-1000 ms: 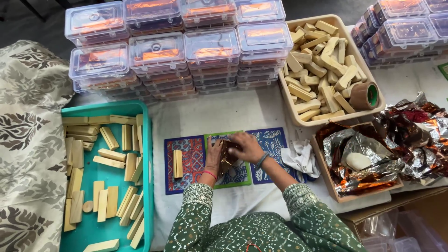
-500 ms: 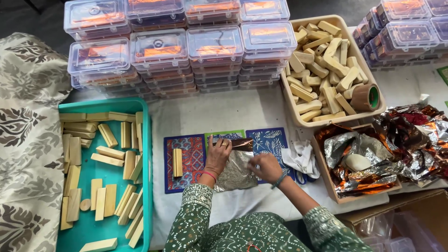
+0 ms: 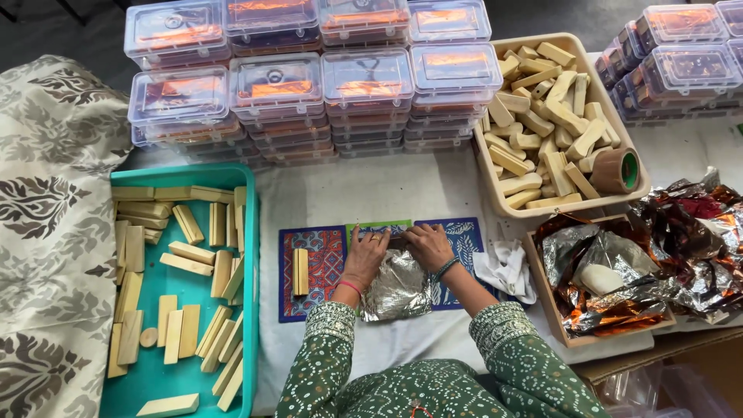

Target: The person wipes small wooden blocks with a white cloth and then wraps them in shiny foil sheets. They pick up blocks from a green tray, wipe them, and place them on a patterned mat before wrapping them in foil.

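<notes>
A crinkled silver foil sheet (image 3: pixel 398 288) lies on a patterned blue, red and green mat (image 3: pixel 321 267) in front of me. My left hand (image 3: pixel 367 255) and my right hand (image 3: pixel 428 244) press together on the far edge of the foil, fingers curled over whatever lies under it; that object is hidden. A pair of pale wooden blocks (image 3: pixel 300 272) lies on the red part of the mat, just left of my left hand.
A teal tray (image 3: pixel 147 375) of wooden blocks sits at left. A beige tray (image 3: pixel 495 182) of blocks with a tape roll (image 3: pixel 616 172) stands back right. Stacked clear lidded boxes (image 3: pixel 309 85) line the back. A box of foil sheets (image 3: pixel 604 271) and a white cloth (image 3: pixel 507 269) lie right.
My right hand went out to the right, drew a foil sheet onto the mat, and has come back beside my left hand at the foil's far edge.
</notes>
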